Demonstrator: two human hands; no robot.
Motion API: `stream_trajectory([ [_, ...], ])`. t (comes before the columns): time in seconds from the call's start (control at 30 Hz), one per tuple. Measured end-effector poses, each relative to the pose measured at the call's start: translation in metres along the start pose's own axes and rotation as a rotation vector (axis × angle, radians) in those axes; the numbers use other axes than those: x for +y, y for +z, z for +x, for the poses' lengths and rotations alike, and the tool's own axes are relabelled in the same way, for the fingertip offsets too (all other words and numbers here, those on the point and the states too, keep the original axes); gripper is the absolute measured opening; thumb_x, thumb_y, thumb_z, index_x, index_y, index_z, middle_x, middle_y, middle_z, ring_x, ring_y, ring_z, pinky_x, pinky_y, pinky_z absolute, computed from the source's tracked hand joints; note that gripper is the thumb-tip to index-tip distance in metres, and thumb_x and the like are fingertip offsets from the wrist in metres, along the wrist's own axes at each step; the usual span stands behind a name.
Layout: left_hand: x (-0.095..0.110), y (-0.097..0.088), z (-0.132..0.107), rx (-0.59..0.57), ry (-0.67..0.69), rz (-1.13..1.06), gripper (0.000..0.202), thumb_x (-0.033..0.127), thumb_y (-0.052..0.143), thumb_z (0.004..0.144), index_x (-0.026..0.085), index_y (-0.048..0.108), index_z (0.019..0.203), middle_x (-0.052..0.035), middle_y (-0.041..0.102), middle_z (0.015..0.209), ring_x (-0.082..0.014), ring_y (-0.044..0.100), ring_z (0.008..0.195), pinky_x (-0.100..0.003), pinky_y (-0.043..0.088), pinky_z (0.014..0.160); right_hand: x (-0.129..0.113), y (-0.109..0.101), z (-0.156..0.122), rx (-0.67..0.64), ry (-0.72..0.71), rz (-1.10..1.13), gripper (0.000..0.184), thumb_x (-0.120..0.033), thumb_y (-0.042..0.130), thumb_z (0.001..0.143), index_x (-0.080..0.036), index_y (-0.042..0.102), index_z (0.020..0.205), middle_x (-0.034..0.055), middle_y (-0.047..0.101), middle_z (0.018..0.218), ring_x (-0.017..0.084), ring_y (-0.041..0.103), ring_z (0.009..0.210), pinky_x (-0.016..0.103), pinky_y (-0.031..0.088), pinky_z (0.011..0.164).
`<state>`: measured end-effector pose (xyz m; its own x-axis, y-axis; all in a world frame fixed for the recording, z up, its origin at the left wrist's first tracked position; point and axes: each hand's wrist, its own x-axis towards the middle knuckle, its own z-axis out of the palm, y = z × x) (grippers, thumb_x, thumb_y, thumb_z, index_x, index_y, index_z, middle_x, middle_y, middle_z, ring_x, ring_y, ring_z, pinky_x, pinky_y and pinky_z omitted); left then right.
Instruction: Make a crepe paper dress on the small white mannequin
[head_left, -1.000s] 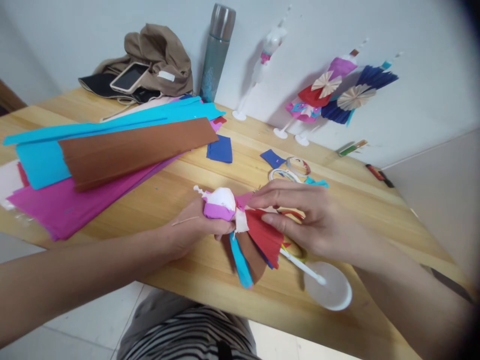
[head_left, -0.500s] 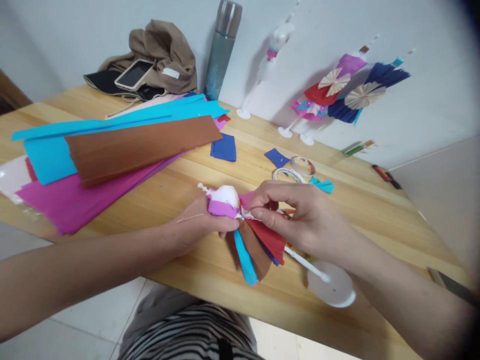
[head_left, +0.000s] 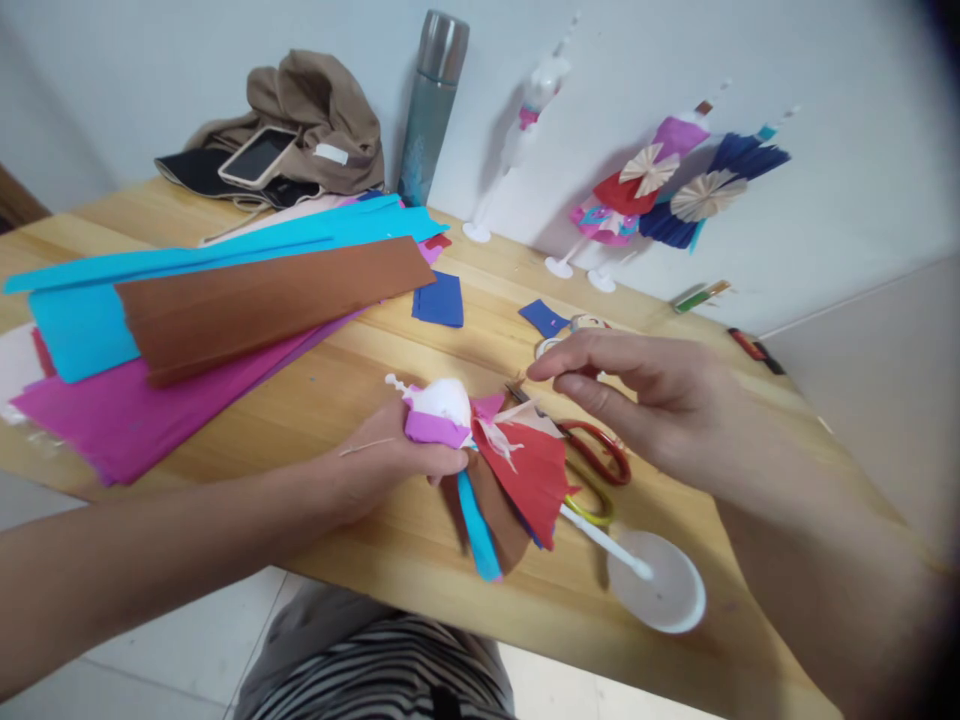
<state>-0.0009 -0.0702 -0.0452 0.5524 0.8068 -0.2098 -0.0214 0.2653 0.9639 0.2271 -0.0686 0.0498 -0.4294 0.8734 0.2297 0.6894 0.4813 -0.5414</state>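
My left hand (head_left: 394, 452) is closed around the upper part of a small white dress-form figure (head_left: 450, 402), which tilts over the table. A purple paper band wraps its body. Below it fans a crepe-paper skirt (head_left: 525, 470) in red, brown and blue, with pale pink scraps at the waist. The figure's white rod runs down to a round base (head_left: 656, 582). My right hand (head_left: 637, 395) hovers to the right of the skirt, apart from it, thumb and forefinger loosely bent with nothing visible between them. Scissors (head_left: 600, 450) with red and yellow handles lie partly behind the skirt.
Crepe-paper sheets (head_left: 277, 300) in several colours lie on the left. Behind them are a brown cloth (head_left: 315, 120), a phone (head_left: 259, 157) and a flask (head_left: 433, 110). Dressed figures (head_left: 622, 195) stand along the wall. Blue paper pieces (head_left: 439, 300) and a cutter (head_left: 754, 350) lie on the table.
My right hand has let go at the figure's waist and drawn back to the right, uncovering the pale pink scraps and the scissors. My left hand keeps its hold.
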Motion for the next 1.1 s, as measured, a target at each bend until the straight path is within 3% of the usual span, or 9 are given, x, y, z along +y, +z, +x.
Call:
stream_trajectory([
  [0.1, -0.004, -0.004, 0.001, 0.003, 0.055, 0.034, 0.024, 0.027, 0.081, 0.063, 0.018, 0.062, 0.075, 0.0002, 0.064, 0.071, -0.0167, 0.058, 0.069, -0.028, 0.045, 0.062, 0.009, -0.007, -0.002, 0.025, -0.006, -0.002, 0.015, -0.028, 0.057, 0.092, -0.026, 0.071, 0.095, 0.0057, 0.075, 0.096, 0.023, 0.07, 0.09, 0.039, 0.055, 0.08],
  [0.27, 0.005, -0.003, -0.003, -0.123, 0.129, 0.087, 0.039, 0.027, 0.08, 0.068, 0.018, 0.068, 0.103, -0.005, 0.073, 0.1, -0.0232, 0.066, 0.094, -0.032, 0.051, 0.083, 0.012, -0.009, -0.003, -0.165, -0.066, 0.042, 0.023, -0.029, 0.057, 0.092, -0.024, 0.073, 0.108, 0.007, 0.076, 0.106, 0.023, 0.069, 0.1, 0.041, 0.054, 0.09],
  [0.47, 0.013, -0.001, -0.008, -0.141, 0.108, 0.206, 0.027, 0.03, 0.076, 0.071, 0.018, 0.066, 0.094, -0.004, 0.071, 0.09, -0.0216, 0.065, 0.087, -0.032, 0.051, 0.082, 0.016, -0.009, -0.003, -0.209, -0.04, 0.1, 0.024, -0.025, 0.055, 0.092, -0.021, 0.074, 0.106, 0.0073, 0.077, 0.1, 0.021, 0.071, 0.094, 0.04, 0.055, 0.088],
  [0.57, 0.007, -0.002, -0.008, -0.156, 0.149, 0.223, 0.029, 0.031, 0.076, 0.071, 0.019, 0.065, 0.095, -0.0049, 0.071, 0.094, -0.0217, 0.066, 0.089, -0.033, 0.052, 0.085, 0.021, -0.006, -0.004, -0.215, 0.005, 0.143, 0.024, -0.025, 0.057, 0.09, -0.019, 0.074, 0.105, 0.0088, 0.077, 0.099, 0.022, 0.072, 0.094, 0.041, 0.056, 0.088],
  [0.67, 0.006, -0.003, -0.011, -0.209, 0.162, 0.222, 0.032, 0.031, 0.074, 0.073, 0.019, 0.062, 0.1, -0.0054, 0.07, 0.097, -0.0205, 0.065, 0.089, -0.032, 0.052, 0.084, 0.025, -0.001, -0.003, -0.253, 0.011, 0.189, 0.022, -0.018, 0.06, 0.088, -0.023, 0.074, 0.104, 0.0064, 0.076, 0.103, 0.019, 0.072, 0.093, 0.035, 0.057, 0.086],
  [0.83, 0.01, -0.002, -0.018, -0.223, 0.144, 0.25, 0.031, 0.033, 0.074, 0.076, 0.019, 0.061, 0.1, -0.0059, 0.07, 0.099, -0.0201, 0.064, 0.091, -0.032, 0.052, 0.084, 0.035, 0.014, 0.005, -0.374, -0.088, 0.222, 0.025, -0.012, 0.066, 0.084, -0.016, 0.073, 0.107, 0.009, 0.073, 0.109, 0.018, 0.07, 0.098, 0.032, 0.057, 0.086],
  [1.1, 0.008, -0.002, -0.02, -0.28, 0.1, 0.248, 0.029, 0.034, 0.072, 0.078, 0.018, 0.06, 0.099, -0.0059, 0.066, 0.094, -0.0205, 0.062, 0.088, -0.033, 0.051, 0.081, 0.042, 0.044, 0.012, -0.393, -0.31, 0.127, 0.027, -0.011, 0.065, 0.086, -0.013, 0.07, 0.113, 0.0127, 0.071, 0.114, 0.02, 0.065, 0.109, 0.034, 0.053, 0.095],
])
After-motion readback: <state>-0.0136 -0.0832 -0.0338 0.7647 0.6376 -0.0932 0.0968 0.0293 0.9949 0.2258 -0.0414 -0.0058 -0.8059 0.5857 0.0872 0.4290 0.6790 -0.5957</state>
